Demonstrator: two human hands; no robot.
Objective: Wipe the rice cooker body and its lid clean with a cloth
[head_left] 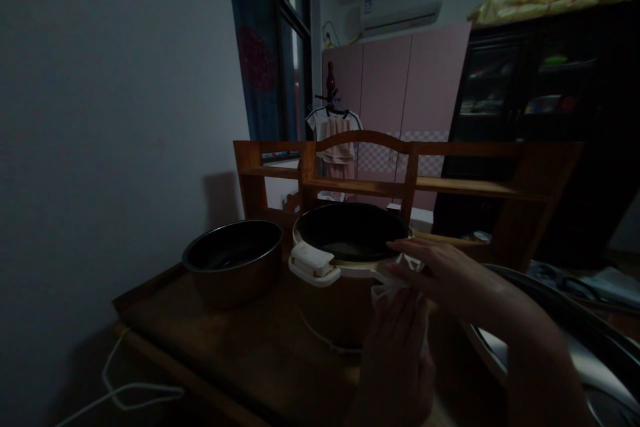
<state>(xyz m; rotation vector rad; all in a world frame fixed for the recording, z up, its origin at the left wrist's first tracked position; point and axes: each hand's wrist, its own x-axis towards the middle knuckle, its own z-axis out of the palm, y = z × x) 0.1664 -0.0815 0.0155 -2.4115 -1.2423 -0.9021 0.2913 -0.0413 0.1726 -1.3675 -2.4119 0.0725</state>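
Note:
A round electric cooker (335,310) with a pale rim and a white latch or handle block (313,259) stands on the wooden desk, its dark inside uncovered. At the right part of its rim, my right hand (445,273) pinches a crumpled white tissue (411,263) between thumb and fingers. Just below, my left hand (400,340) has its fingers pressed together over the tissue against the cooker's outer wall. Part of the tissue is hidden under the fingers. Left of the cooker sits a dark metal inner pot (235,283).
Right of my hands lies a large round lid-like object (565,347), partly cut off. A wooden shelf rack (360,183) rises behind the cooker. The wall (125,113) borders the desk (240,353) on the left. A white cord (135,387) hangs near its front left edge.

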